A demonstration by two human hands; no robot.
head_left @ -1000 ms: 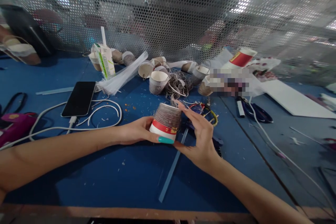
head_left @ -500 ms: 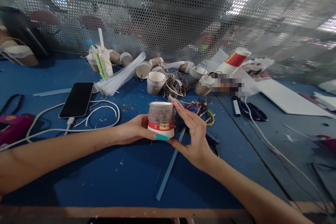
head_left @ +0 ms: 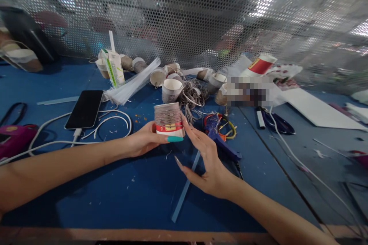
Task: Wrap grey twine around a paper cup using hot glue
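A paper cup (head_left: 169, 118), its upper part wound with grey-brown cord and a red band showing below, tilts slightly above the blue table. My left hand (head_left: 146, 138) grips it low down, thumb across the white base. Beside the cup's right side is my right hand (head_left: 204, 157), fingers stretched along the cord and thumb apart from the cup. Whether those fingertips touch the cup I cannot tell. Under the right hand lies a translucent glue stick (head_left: 185, 193). A blue glue gun (head_left: 222, 139) rests just beyond that hand.
Several cord-wrapped cups (head_left: 171, 90) and a tangle of cord (head_left: 194, 92) stand at the back. Left are a phone (head_left: 84, 109) on a white cable, a drink carton (head_left: 113, 67) and a bundle of glue sticks (head_left: 135, 81). A perforated metal screen (head_left: 184, 19) rises behind.
The cup has moved left and slightly up in my left hand, tilting a little. My right thumb has come away from its base, and more of the glue gun shows.
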